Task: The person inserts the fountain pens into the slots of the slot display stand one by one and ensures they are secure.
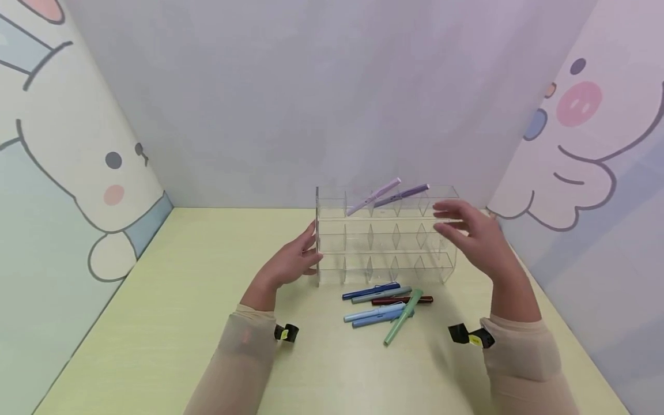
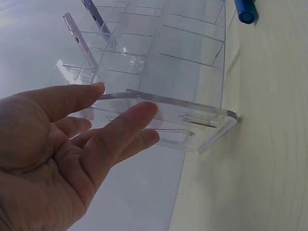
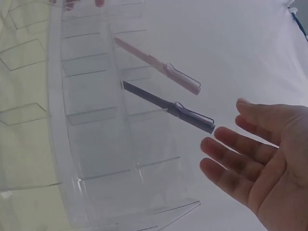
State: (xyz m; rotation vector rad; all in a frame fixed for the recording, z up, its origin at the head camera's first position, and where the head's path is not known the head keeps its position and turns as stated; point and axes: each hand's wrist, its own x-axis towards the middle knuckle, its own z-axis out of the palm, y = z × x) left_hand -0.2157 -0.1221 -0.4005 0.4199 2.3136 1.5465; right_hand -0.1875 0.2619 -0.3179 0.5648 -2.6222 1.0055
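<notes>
A clear acrylic rack (image 1: 384, 243) with three tiers of compartments stands on the table. My left hand (image 1: 293, 260) is at its left side panel (image 2: 178, 108), with straight, spread fingers against the panel's outer face. In the top tier two pens lean upright at a tilt: a light pink pen (image 3: 156, 65) and a dark purple pen (image 3: 168, 107). My right hand (image 1: 477, 236) hovers beside the rack's upper right with loosely bent fingers and holds nothing. In the right wrist view its fingertips are close to the purple pen's capped end; contact cannot be told.
In front of the rack several pens lie in a loose group, among them a dark blue pen (image 1: 370, 291), a dark red pen (image 1: 425, 300), a light blue pen (image 1: 370, 313) and a green pen (image 1: 402, 320) lying across others. Walls (image 1: 311, 104) with cartoon prints enclose the pale table (image 1: 207, 276).
</notes>
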